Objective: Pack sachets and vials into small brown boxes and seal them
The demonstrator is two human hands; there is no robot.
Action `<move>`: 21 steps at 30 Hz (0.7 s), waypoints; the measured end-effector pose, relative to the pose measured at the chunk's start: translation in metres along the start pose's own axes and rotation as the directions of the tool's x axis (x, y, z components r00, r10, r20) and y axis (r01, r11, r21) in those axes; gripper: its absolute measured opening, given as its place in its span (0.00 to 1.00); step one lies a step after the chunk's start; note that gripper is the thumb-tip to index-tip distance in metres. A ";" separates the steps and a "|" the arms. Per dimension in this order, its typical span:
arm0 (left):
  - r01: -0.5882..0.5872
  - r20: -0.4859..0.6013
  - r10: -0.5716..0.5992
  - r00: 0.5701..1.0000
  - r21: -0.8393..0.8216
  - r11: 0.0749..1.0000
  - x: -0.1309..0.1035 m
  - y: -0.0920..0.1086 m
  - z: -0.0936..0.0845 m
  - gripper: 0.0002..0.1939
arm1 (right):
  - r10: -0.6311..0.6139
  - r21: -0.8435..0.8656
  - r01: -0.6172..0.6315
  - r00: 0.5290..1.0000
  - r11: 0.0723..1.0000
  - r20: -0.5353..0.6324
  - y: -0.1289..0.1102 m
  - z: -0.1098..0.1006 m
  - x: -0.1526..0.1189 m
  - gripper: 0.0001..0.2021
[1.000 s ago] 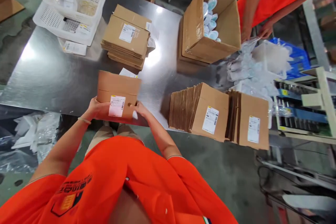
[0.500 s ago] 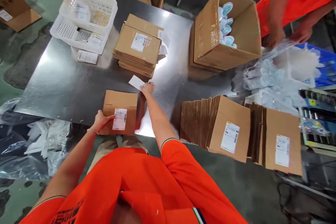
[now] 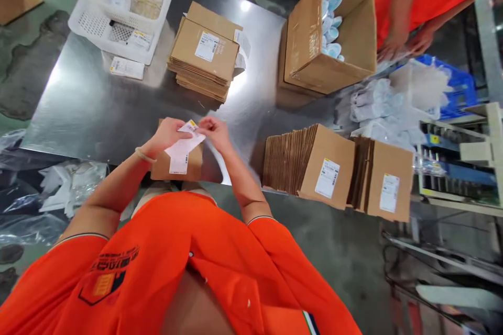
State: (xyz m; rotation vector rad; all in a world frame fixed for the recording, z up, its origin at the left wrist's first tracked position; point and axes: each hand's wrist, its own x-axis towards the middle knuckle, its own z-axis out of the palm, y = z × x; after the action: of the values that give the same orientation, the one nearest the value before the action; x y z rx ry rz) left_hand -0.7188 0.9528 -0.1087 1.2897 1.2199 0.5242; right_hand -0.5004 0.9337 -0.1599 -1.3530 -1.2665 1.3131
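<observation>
Head view: both bare hands are above a small brown carton at the near edge of the metal table, with a loose white label between them. The left hand has its fingers closed on the label's left part, the thumb lying over it. The right hand is curled, thumb and fingertips drawn close together at the label's right end — whether they pinch it I cannot tell. The label slants over the carton, whose own printed label shows just below it. A pale band circles the left wrist.

Beyond the hands, a stack of flattened cartons lies on the table, a printed label on its top piece. To its left are white plastic baskets, one upon the other, with a small printed packet just beside them. Near the right arm, a row of folded cartons leans upright along the table edge. Farther back, an open cardboard box contains pale blue-and-white items — a co-worker's hands are just beside it.
</observation>
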 end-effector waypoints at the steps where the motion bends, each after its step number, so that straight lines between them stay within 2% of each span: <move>1: 0.057 0.006 -0.056 0.998 -0.088 0.994 -0.003 0.001 -0.001 0.28 | 0.006 0.025 -0.005 0.997 1.000 -0.076 -0.003 -0.003 -0.005 0.15; 3: 0.117 0.002 -0.119 0.993 -0.206 0.971 -0.013 0.002 -0.005 0.28 | 0.016 0.029 -0.012 0.988 1.000 -0.155 -0.006 -0.011 -0.016 0.13; 5: 0.121 -0.027 -0.132 0.991 -0.247 0.962 -0.021 0.003 -0.011 0.28 | 0.012 0.007 -0.012 0.992 1.000 -0.128 -0.009 -0.015 -0.026 0.12; 9: 0.109 -0.045 -0.122 0.991 -0.232 0.967 -0.030 0.007 -0.018 0.28 | -0.032 -0.057 0.030 0.999 0.998 -0.042 -0.011 -0.007 -0.036 0.10; 14: 0.082 -0.046 -0.093 0.995 -0.207 0.975 -0.037 0.009 -0.023 0.27 | -0.062 -0.155 0.067 0.997 0.986 0.033 -0.015 0.004 -0.034 0.10; 21: 0.084 -0.057 -0.097 0.994 -0.198 0.977 -0.044 0.007 -0.029 0.25 | -0.064 -0.184 0.075 0.996 0.980 0.068 -0.028 0.009 -0.033 0.11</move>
State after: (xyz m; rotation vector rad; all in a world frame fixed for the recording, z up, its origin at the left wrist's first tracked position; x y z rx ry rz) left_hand -0.7573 0.9297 -0.0802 1.0533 1.2433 0.6092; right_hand -0.5099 0.9038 -0.1283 -1.3918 -1.4971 1.2202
